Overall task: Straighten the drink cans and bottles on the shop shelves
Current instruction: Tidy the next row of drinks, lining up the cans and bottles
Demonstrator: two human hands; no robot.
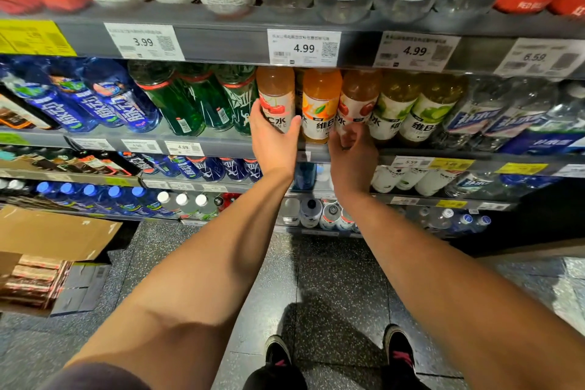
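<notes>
You have a row of vitamin drink bottles upright on the shelf (221, 144) edge. The cherry bottle (274, 95) on the left has pinkish liquid and a white label with red cherries. Beside it stands the orange bottle (320, 101), then a second cherry bottle (359, 98), then two lime bottles (395, 104) with yellow-green liquid. Left of them, green bottles (177, 98) and blue bottles (104, 101) stand side by side.

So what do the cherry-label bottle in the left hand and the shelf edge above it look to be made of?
The cherry-label bottle, held by the left hand, looks like clear glossy plastic: the amber drink shows through above a wrapped printed label. The shelf edge looks like grey painted metal or plastic with a dull sheen; which one is hard to tell. It carries paper price tags.
</notes>
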